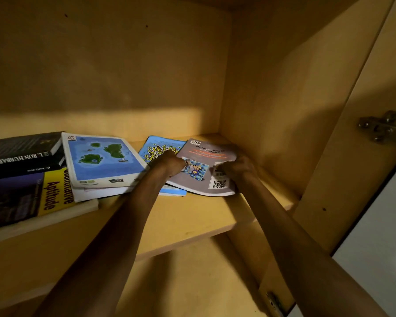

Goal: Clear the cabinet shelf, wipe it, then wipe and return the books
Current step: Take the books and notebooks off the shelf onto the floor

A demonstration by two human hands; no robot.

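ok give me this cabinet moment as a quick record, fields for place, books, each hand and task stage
place: wooden cabinet shelf, door open at right with a metal hinge
grey book: lies on top of a blue book, right side of shelf
map book: on a stack at left, beside a yellow and black book
left hand: grips the grey book's left edge
right hand: grips its right edge
task stage: shelf not yet cleared; books remain on it

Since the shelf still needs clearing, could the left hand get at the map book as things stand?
Probably yes: the map book lies uncovered just beside the left hand, which now holds the grey book.
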